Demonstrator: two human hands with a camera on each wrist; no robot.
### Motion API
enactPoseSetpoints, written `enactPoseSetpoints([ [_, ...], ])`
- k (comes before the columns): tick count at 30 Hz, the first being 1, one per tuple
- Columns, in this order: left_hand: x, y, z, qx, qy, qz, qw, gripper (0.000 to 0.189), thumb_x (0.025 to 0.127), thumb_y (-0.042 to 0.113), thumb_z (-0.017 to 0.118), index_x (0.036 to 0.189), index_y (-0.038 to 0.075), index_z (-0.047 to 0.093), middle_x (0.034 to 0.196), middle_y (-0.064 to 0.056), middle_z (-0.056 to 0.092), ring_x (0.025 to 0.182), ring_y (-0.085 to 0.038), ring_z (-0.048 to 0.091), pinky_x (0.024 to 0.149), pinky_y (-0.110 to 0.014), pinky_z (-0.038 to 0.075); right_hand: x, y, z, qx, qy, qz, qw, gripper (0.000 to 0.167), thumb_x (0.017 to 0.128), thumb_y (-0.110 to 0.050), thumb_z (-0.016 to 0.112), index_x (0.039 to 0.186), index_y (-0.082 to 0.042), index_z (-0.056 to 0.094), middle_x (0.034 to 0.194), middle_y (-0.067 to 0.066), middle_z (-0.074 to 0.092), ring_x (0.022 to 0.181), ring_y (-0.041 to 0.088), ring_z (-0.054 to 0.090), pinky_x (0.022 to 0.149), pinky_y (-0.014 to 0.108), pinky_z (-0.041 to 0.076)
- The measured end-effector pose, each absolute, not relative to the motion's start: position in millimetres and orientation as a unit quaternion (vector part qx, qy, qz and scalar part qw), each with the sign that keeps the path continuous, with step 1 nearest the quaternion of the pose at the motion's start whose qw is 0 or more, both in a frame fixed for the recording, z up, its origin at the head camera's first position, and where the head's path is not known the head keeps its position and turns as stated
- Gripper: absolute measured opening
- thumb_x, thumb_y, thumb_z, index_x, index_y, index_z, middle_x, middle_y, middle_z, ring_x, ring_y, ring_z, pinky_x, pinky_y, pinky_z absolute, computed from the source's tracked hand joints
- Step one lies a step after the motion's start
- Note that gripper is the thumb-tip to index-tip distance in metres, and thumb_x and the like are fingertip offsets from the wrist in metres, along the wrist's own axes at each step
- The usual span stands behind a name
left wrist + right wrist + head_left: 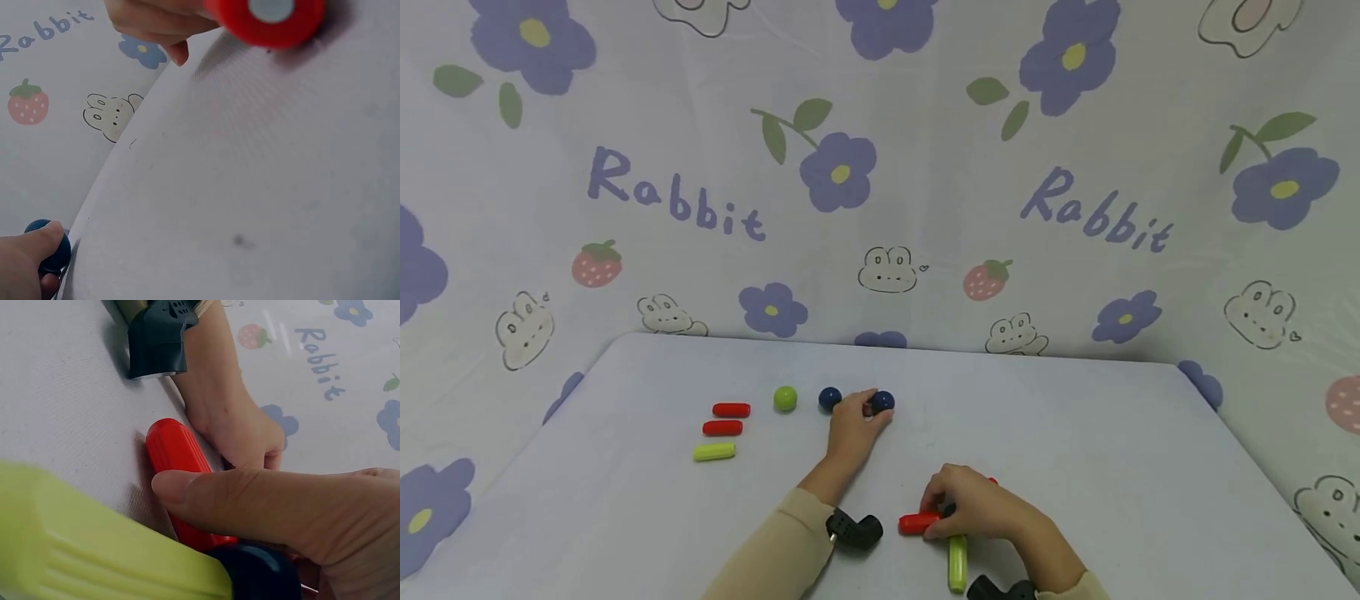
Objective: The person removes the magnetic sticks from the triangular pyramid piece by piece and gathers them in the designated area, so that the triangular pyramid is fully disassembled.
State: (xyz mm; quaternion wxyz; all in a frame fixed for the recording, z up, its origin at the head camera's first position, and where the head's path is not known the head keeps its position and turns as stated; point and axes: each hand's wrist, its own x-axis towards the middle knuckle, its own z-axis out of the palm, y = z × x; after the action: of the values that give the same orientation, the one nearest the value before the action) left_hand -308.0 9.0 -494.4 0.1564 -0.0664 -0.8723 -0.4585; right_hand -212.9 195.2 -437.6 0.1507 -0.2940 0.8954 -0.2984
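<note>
At the back of the table my left hand [853,427] pinches a dark blue ball [883,401] between thumb and fingers; the left wrist view shows the thumb on that ball [57,255]. Nearer the front, my right hand [976,505] grips a short red rod [917,524], its thumb lying along the rod's side in the right wrist view. Beside this thumb, the rod meets another dark blue ball [259,572], and a yellow-green rod [119,544] touches that ball too. Behind the right hand peeks the tip of a second red rod [993,481], mostly hidden.
Left of my left hand are a dark blue ball [830,399] and a green ball [786,398]. Farther left lie two red rods [722,427] and a yellow-green rod [714,452] on the white table [587,500]. A printed cloth [925,183] hangs behind.
</note>
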Motion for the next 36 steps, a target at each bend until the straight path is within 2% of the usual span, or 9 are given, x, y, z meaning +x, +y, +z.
enactPoseSetpoints([
  [12,-309,8,-493,-0.068,-0.87,-0.462,0.158,0.048,0.079,0.018,0.074,0.121,-0.002,0.06,0.091,-0.012,0.065,0.082,-0.017,0.057,0.075,-0.033,0.049,-213,195,-435,-0.292,0.896,-0.296,0.156,0.016,0.072,-0.02,0.08,0.082,-0.013,0.07,0.082,-0.007,0.061,0.079,0.006,0.05,0.071,0.022,0.041],
  [20,-305,6,-496,-0.077,-0.864,-0.465,0.178,0.053,0.077,0.018,0.075,0.123,-0.003,0.058,0.083,-0.009,0.062,0.078,-0.015,0.056,0.07,-0.028,0.047,-213,195,-435,-0.289,0.895,-0.298,0.162,0.016,0.072,-0.02,0.08,0.082,-0.012,0.07,0.082,-0.007,0.061,0.078,0.007,0.05,0.071,0.022,0.041],
  [25,-292,-4,-496,-0.079,-0.867,-0.451,0.196,0.054,0.077,0.021,0.075,0.123,-0.003,0.057,0.094,-0.013,0.065,0.084,-0.018,0.057,0.078,-0.036,0.048,-213,195,-434,-0.295,0.892,-0.301,0.165,0.018,0.071,-0.022,0.08,0.083,-0.012,0.07,0.082,-0.007,0.063,0.079,0.007,0.05,0.07,0.022,0.041],
  [30,-269,-20,-494,-0.086,-0.878,-0.426,0.199,0.054,0.077,0.023,0.075,0.122,-0.001,0.058,0.106,-0.014,0.066,0.088,-0.019,0.057,0.085,-0.041,0.045,-215,201,-429,-0.295,0.892,-0.3,0.164,0.027,0.071,-0.024,0.08,0.092,-0.009,0.072,0.09,-0.004,0.067,0.085,0.011,0.054,0.073,0.025,0.045],
  [36,-240,-38,-493,-0.111,-0.894,-0.405,0.157,0.05,0.076,0.025,0.076,0.118,0.001,0.063,0.098,-0.007,0.068,0.084,-0.014,0.056,0.079,-0.035,0.047,-215,218,-422,-0.268,0.892,-0.315,0.181,0.027,0.071,-0.02,0.08,0.095,-0.011,0.071,0.095,-0.002,0.067,0.088,0.018,0.055,0.074,0.03,0.049],
])
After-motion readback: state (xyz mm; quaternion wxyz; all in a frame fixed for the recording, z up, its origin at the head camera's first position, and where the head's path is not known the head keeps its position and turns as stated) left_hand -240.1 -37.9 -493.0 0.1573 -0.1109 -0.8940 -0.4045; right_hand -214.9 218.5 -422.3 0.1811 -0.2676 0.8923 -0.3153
